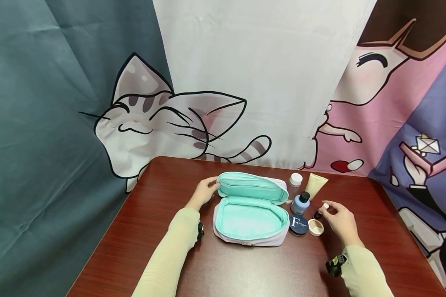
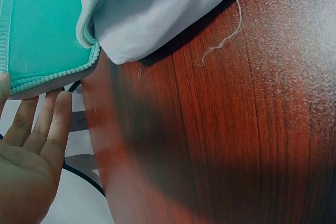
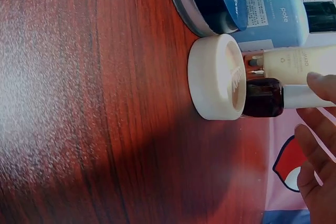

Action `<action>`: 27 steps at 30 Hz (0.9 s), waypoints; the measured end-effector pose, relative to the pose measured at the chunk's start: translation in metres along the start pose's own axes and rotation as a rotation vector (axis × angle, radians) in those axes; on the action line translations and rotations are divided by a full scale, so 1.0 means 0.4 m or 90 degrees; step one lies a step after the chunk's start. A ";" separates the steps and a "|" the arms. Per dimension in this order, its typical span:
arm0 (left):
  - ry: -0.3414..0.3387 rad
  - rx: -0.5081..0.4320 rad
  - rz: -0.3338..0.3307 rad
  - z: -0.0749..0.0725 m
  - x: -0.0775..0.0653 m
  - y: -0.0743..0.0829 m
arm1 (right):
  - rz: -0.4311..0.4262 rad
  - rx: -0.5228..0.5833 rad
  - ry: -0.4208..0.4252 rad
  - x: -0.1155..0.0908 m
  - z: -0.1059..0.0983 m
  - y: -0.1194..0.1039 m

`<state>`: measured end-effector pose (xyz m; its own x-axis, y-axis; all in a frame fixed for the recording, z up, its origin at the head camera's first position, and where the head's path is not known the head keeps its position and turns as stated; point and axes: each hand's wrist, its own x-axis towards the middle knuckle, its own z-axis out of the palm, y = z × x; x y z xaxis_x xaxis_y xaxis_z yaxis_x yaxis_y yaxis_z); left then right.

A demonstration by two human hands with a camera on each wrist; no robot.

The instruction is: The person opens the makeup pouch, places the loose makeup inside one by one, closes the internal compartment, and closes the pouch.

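head: above, forward-down | left wrist: close, pouch [image 1: 250, 220] shared with head | right wrist: close, dark bottle [image 3: 266, 98] likewise

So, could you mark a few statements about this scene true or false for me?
1. The pouch is open. True.
2. Both hands hold bottles. False: the left hand holds the edge of the pouch's lid.
3. The right hand pinches the white cap of the small dark bottle. True.
4. The yellow tube is inside the pouch. False: it is on the table, outside it.
5. The blue bottle has a black cap. True.
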<state>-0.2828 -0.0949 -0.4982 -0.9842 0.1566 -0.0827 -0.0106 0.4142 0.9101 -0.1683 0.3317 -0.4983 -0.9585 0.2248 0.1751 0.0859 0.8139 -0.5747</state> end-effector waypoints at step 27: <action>0.010 0.039 0.070 0.009 -0.007 0.023 | -0.088 0.103 0.206 0.048 -0.040 -0.133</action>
<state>-0.2795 -0.0882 -0.4912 -0.9814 0.1904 0.0235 0.1084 0.4492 0.8868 -0.1869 0.3014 -0.4516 -0.8209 0.2971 0.4876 -0.1067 0.7591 -0.6422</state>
